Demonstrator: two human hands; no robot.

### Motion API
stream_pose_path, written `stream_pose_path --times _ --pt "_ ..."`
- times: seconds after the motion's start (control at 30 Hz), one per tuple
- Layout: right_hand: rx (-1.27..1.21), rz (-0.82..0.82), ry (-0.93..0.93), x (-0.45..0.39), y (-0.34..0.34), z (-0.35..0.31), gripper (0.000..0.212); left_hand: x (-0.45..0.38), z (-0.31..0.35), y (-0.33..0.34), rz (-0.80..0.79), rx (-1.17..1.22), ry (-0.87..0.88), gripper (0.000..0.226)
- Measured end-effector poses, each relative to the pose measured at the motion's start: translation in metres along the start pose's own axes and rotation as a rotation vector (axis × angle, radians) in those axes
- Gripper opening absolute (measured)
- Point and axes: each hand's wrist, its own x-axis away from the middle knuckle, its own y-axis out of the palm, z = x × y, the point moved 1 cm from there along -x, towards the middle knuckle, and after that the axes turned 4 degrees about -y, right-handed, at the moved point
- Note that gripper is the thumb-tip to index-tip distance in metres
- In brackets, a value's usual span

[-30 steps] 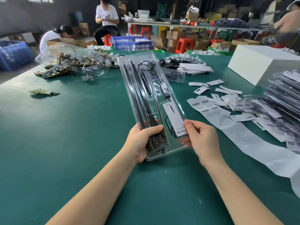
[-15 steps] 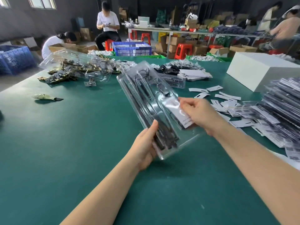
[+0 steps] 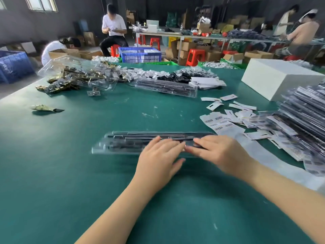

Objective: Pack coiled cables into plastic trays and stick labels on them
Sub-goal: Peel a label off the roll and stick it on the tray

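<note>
A clear plastic tray [image 3: 123,143] packed with black cables and rods lies flat and crosswise on the green table [image 3: 70,173] in front of me. My left hand [image 3: 158,159] rests on its middle with fingers stretched flat. My right hand [image 3: 218,154] presses on the tray's right part, fingers straight and pointing left, blurred by motion. A strip of barcode labels [image 3: 218,124] on white backing paper runs off to the right. A second packed tray [image 3: 167,88] lies farther back.
A tall stack of packed trays [image 3: 302,117] fills the right edge, with loose white cards [image 3: 228,106] beside it. A white box [image 3: 279,78] stands at the back right. Clear trays with brass hardware [image 3: 77,76] sit at the back left. People work beyond the table.
The tray was held up lengthwise in both hands; it has been turned crosswise and laid flat on the table. Both hands now lie flat on top of it.
</note>
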Motion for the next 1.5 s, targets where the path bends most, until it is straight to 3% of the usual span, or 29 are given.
stream_pose_path --times 0.07,0.13,0.3,0.43,0.5,0.57,0.63,0.67,0.8,0.87,0.97,1.1,1.3,1.37,1.5 --pt "-0.059 -0.067 0.058 0.016 0.009 -0.014 0.043 0.002 0.003 0.003 -0.265 0.042 0.007 0.021" --pt "-0.132 -0.094 0.163 0.026 0.013 -0.019 0.04 0.001 0.008 0.008 -0.408 0.045 -0.049 0.024" --pt "-0.234 -0.179 0.277 0.024 0.01 -0.021 0.052 -0.006 0.02 0.015 -0.509 -0.073 -0.082 0.034" --pt "-0.398 -0.431 0.336 0.027 0.006 -0.016 0.049 -0.012 0.024 0.011 -0.563 -0.074 -0.098 0.03" --pt "-0.761 -0.486 0.606 0.025 0.0 -0.006 0.049 -0.017 0.027 0.013 -0.622 -0.126 -0.087 0.029" --pt "-1.028 -0.236 0.955 0.022 -0.001 0.011 0.046 -0.019 0.029 0.017 -0.658 -0.17 -0.083 0.023" --pt "-0.75 -0.016 1.192 0.027 0.006 0.039 0.026 -0.018 0.032 0.017 -0.648 -0.192 -0.086 0.014" --pt "-0.574 -0.049 1.29 0.031 0.011 0.053 0.022 -0.016 0.034 0.017 -0.637 -0.192 -0.095 0.017" --pt "-0.264 -0.679 1.503 0.049 0.038 0.091 0.069 -0.009 0.037 0.02 -0.61 -0.104 -0.128 0.049" --pt "-0.262 -0.767 1.543 0.052 0.046 0.098 0.074 -0.009 0.04 0.02 -0.622 -0.102 -0.117 0.054" --pt "-0.284 -0.742 1.588 0.051 0.046 0.102 0.074 -0.01 0.041 0.019 -0.619 -0.118 -0.127 0.055" --pt "-0.523 -0.592 1.586 0.052 0.037 0.103 0.072 -0.014 0.043 0.022 -0.612 -0.097 -0.143 0.057" --pt "-0.458 -0.681 1.604 0.054 0.022 0.102 0.09 -0.027 0.043 0.032 -0.583 -0.014 -0.133 0.063" --pt "-0.539 -0.614 1.623 0.057 0.019 0.103 0.077 -0.033 0.041 0.037 -0.577 0.004 -0.132 0.063" --pt "-0.798 -0.342 1.706 0.058 0.009 0.105 0.028 -0.041 0.043 0.047 -0.566 0.007 -0.143 0.053"
